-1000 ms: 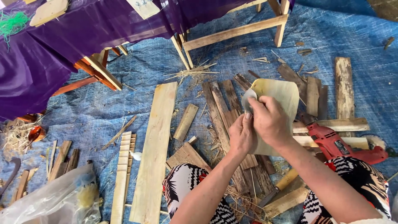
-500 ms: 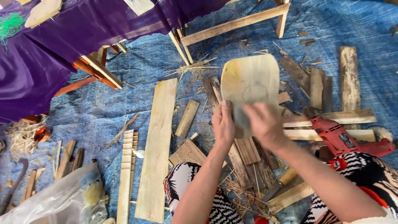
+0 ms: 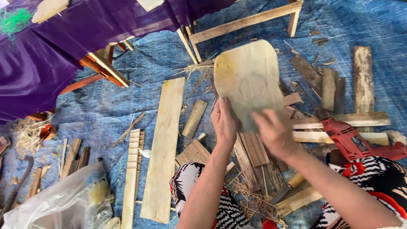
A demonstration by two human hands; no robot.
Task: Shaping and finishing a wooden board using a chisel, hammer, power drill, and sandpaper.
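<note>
I hold up a flat, pale wooden piece (image 3: 249, 78) with rounded corners and a faint pencilled shape on its face. My left hand (image 3: 224, 123) grips its lower left edge with the thumb on the face. My right hand (image 3: 274, 132) is at its lower right edge, blurred, fingers against the wood. Below the piece lie several brown wood slats (image 3: 254, 148) on a blue tarp (image 3: 127, 106).
A long pale plank (image 3: 163, 148) lies left of my hands. A red power drill (image 3: 352, 140) rests at the right on pale battens (image 3: 339, 121). A purple cloth (image 3: 51, 46) covers a wooden frame (image 3: 250, 19) at the top. A plastic bag (image 3: 59, 203) sits lower left.
The wooden piece has been raised and turned from lying tilted to the right to standing upright, facing me. Both hands shifted left and down to its bottom edge.
</note>
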